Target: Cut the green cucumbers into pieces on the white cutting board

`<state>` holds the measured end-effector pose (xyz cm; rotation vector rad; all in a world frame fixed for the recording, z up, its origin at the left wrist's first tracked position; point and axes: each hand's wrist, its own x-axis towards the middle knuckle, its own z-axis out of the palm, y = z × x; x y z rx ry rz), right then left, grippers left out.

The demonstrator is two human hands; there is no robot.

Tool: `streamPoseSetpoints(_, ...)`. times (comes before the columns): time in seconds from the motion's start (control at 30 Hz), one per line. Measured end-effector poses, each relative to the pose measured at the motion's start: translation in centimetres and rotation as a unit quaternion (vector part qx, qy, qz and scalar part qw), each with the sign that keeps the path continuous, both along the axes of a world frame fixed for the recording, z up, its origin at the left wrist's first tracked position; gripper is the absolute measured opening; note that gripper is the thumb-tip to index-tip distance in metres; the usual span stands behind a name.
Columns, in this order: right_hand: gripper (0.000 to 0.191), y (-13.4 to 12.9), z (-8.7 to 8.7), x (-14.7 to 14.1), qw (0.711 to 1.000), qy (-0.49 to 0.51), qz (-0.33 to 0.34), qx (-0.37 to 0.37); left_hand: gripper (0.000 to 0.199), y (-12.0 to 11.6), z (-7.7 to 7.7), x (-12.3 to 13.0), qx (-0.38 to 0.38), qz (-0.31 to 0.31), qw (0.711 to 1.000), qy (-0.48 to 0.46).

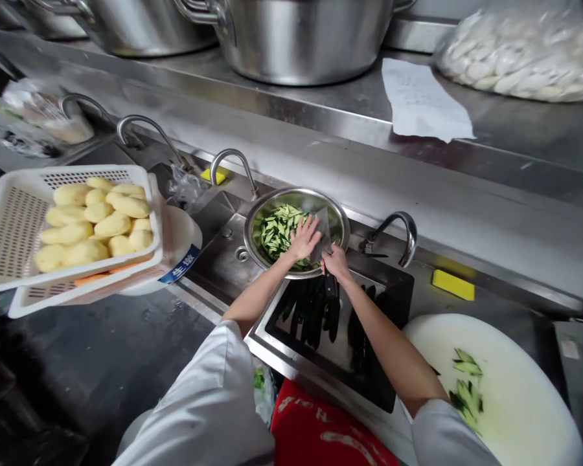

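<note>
Both Hands Over the Steel Bowl of Cucumber

Clearly, at the left edge of the worktop stood a white basket [10, 220] full of peeled potatoes [92, 223], stacked on a second basket. Right of it, a steel bowl [340, 223] sat on the back rim of the sink [291, 349] and held sliced cucumber [276, 230]. The left hand [305, 238] lay open, with spread fingers, on the slices inside the bowl; it grasped nothing. Just beside it, the right hand [336, 262] was clenched around the dark handle of a cleaver [323, 236], whose broad blade stood over the bowl next to the left hand. Below the hands, whole dark cucumbers [311, 310] lay in the sink basin. At the right end of the worktop was a round white cutting board [515, 388] with a few cucumber pieces [466, 388] on it, and a yellow sponge [453, 285] lay near the back edge.
</note>
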<state>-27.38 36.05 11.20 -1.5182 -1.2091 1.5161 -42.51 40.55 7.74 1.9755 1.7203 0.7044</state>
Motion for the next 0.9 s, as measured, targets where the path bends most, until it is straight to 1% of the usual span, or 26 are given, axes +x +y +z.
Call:
streamPoseSetpoints(0.03, 0.017, -0.2, -0.1, -0.2, 1.0, 0.003, 0.005, -0.005, 0.059, 0.1, -0.2, 0.3, -0.006, -0.015, 1.0, 0.007)
streamPoseSetpoints(0.07, 0.017, -0.4, -0.1, -0.4, 1.0, 0.007, 0.009, -0.008, 0.06, 0.2, -0.4, 0.3, -0.017, -0.009, 1.0, 0.012)
streamPoseSetpoints(0.1, 0.017, -0.8, -0.1, -0.3, 1.0, 0.011, 0.013, -0.011, 0.06, 0.5, -0.5, -0.1, -0.032, 0.018, 0.999, 0.018)
streamPoseSetpoints(0.13, 0.017, -1.3, 0.0, -0.1, 1.0, 0.015, 0.016, -0.011, 0.061, 0.8, -0.6, -0.7, -0.048, 0.059, 0.997, 0.026)
streamPoseSetpoints(0.2, 0.019, -2.6, 0.5, 1.1, 1.0, 0.014, 0.02, 0.002, 0.059, 0.8, -0.6, -2.6, -0.061, 0.139, 0.987, 0.052)
streamPoseSetpoints(0.23, 0.02, -3.5, 0.9, 2.0, 1.0, 0.008, 0.022, 0.014, 0.056, 0.4, -0.6, -3.6, -0.059, 0.152, 0.984, 0.068)
streamPoseSetpoints(0.27, 0.021, -4.6, 1.4, 3.0, 0.999, -0.002, 0.024, 0.028, 0.052, -0.4, -0.5, -4.6, -0.057, 0.133, 0.986, 0.082)
streamPoseSetpoints(0.3, 0.022, -5.7, 2.0, 4.2, 0.999, -0.018, 0.027, 0.041, 0.048, -1.5, -0.5, -5.3, -0.059, 0.085, 0.99, 0.095)
streamPoseSetpoints(0.33, 0.024, -7.0, 2.6, 5.4, 0.998, -0.035, 0.03, 0.051, 0.045, -2.9, -0.5, -5.8, -0.068, 0.015, 0.992, 0.109)
streamPoseSetpoints(0.37, 0.026, -8.5, 3.3, 6.7, 0.996, -0.053, 0.035, 0.061, 0.044, -4.6, -0.6, -6.2, -0.079, -0.059, 0.987, 0.127)
streamPoseSetpoints(0.4, 0.03, -10.1, 3.9, 8.0, 0.995, -0.067, 0.034, 0.067, 0.042, -6.3, -0.8, -6.6, -0.09, -0.121, 0.977, 0.153)
streamPoseSetpoints(0.43, 0.034, -11.9, 4.4, 9.4, 0.994, -0.076, 0.032, 0.065, 0.041, -8.1, -1.0, -6.8, -0.093, -0.159, 0.965, 0.186)
streamPoseSetpoints(0.47, 0.038, -13.8, 4.9, 10.7, 0.995, -0.083, 0.016, 0.057, 0.038, -9.7, -1.2, -7.2, -0.093, -0.179, 0.955, 0.219)
streamPoseSetpoints(0.57, 0.044, -19.8, 5.8, 15.0, 0.993, -0.11, -0.043, 0.018, 0.026, -13.9, -1.5, -8.8, -0.089, -0.192, 0.937, 0.279)
streamPoseSetpoints(0.63, 0.044, -23.8, 6.0, 18.0, 0.988, -0.137, -0.074, -0.003, 0.02, -16.6, -1.4, -10.2, -0.103, -0.201, 0.932, 0.285)
streamPoseSetpoints(0.7, 0.047, -27.2, 5.9, 20.9, 0.981, -0.161, -0.109, -0.011, 0.019, -19.8, -1.1, -11.3, -0.121, -0.207, 0.927, 0.29)
streamPoseSetpoints(0.8, 0.05, -31.2, 5.1, 24.3, 0.966, -0.165, -0.193, -0.056, 0.021, -25.5, -0.7, -12.1, -0.147, -0.207, 0.918, 0.306)
streamPoseSetpoints(0.9, 0.051, -33.5, 4.2, 26.3, 0.947, -0.111, -0.288, -0.09, 0.024, -30.8, -0.5, -12.1, -0.164, -0.202, 0.911, 0.319)
